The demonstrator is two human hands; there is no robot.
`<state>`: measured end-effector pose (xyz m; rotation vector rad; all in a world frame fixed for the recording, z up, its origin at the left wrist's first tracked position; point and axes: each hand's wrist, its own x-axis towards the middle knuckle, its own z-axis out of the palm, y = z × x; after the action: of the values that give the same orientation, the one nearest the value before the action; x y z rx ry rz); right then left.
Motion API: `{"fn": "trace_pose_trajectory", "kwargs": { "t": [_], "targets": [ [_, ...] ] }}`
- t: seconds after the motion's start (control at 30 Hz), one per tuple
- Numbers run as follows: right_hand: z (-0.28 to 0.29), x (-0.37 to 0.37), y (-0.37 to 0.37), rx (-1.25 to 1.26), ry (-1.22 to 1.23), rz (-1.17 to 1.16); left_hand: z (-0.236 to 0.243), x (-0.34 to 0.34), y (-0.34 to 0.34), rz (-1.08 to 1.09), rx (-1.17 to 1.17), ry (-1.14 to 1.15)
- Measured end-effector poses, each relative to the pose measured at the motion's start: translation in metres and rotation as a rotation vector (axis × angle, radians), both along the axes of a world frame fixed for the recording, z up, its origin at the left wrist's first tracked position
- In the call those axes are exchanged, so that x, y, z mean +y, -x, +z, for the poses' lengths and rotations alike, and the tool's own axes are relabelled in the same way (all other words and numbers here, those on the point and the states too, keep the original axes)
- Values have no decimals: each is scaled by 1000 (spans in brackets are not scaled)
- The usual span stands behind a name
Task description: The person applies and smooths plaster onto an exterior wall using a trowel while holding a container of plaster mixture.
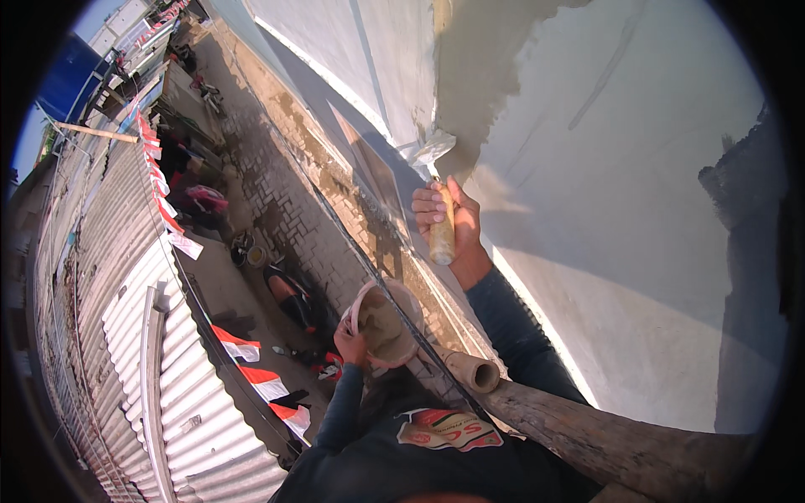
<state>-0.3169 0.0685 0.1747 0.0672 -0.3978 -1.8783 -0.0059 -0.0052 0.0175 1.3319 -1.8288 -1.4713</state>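
Observation:
My right hand [457,214] is wrapped round the wooden handle of a trowel [442,230], raised beside the wall. Grey mortar covers the trowel's metal blade, which is up against or very close to the wall's corner edge. Lower and to the left, my left hand [350,342] grips the rim of a pale pink bucket [355,312]. Inside the bucket lies grey mortar [381,325]. On the plastered wall [579,184], a darker, damp-looking patch [478,75] spreads above the trowel.
A bamboo pole [484,375] and a thick wooden log [604,432] lie close to my body. One dark cable [344,226] crosses in front of the bucket. Far below runs a paved alley [277,189]. Corrugated roofing [189,394] and red-and-white flags [264,383] line the left.

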Motion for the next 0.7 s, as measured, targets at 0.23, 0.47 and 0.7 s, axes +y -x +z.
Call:
{"fn": "trace_pose_trajectory", "kwargs": {
  "t": [0.23, 0.47, 0.7],
  "targets": [
    [32, 5, -2, -7, 36, 22, -35, -7, -9, 42, 69, 2],
    [47, 29, -7, 256, -88, 14, -34, -6, -8, 53, 184, -55],
    [-18, 87, -22, 1257, -1105, -365, -23, 0, -1, 7, 144, -97]
  ]
}}
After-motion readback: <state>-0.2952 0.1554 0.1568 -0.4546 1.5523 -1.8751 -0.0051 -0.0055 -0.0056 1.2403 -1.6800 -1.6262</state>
